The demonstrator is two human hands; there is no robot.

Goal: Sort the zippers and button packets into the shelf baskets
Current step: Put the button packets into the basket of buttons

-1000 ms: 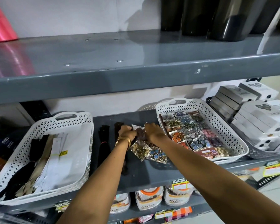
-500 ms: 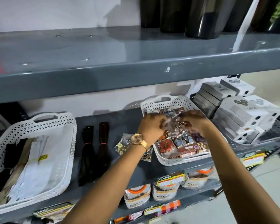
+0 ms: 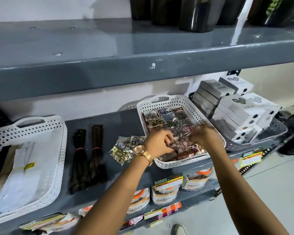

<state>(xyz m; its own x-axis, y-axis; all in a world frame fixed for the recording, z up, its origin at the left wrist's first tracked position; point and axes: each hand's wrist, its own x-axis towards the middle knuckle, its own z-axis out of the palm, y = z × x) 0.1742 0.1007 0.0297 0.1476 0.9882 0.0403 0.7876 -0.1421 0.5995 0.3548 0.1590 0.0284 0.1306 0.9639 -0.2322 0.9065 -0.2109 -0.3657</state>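
Both hands are inside the right white basket (image 3: 187, 106), which is full of clear button packets (image 3: 168, 119). My left hand (image 3: 158, 141), with a gold watch on the wrist, and my right hand (image 3: 205, 136) together pinch one button packet (image 3: 182, 141) low over the basket's front half. Two loose button packets (image 3: 124, 149) lie on the grey shelf (image 3: 122, 122) just left of that basket. Two dark zipper bundles (image 3: 87, 158), tied with red bands, lie further left. The left white basket (image 3: 56, 150) holds white-packed and dark zippers.
Stacked white boxes (image 3: 236, 114) fill a grey tray at the right. An upper grey shelf (image 3: 143, 68) overhangs closely, with dark containers (image 3: 197, 14) on it. Food pouches (image 3: 161, 192) and price tags sit on the shelf below. A shoe tip (image 3: 178, 229) shows on the floor.
Both hands lifted a button packet from the shelf pile and carried it right into the right basket, then lowered it toward the basket's front. The view shifted right.
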